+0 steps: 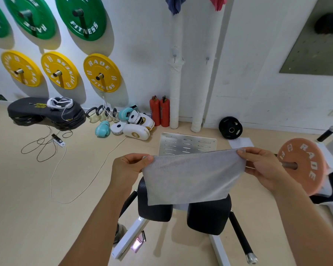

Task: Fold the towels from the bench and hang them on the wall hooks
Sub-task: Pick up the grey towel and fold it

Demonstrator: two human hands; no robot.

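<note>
A grey towel [192,175] hangs spread in the air in front of me, over the black padded bench [208,217]. My left hand [127,167] pinches its upper left corner. My right hand [261,166] pinches its upper right corner. On the wall ahead, a blue towel [175,3] and a pink towel [218,2] hang at the top edge of the view. Two bare wall hooks [174,58] [207,60] sit lower on the white wall.
Green and yellow weight plates [102,72] are mounted on the left wall. Boxing gloves [132,121], two red extinguishers [160,112], cables and a metal plate [186,144] lie on the floor. An orange plate on a bar [302,166] stands close at right.
</note>
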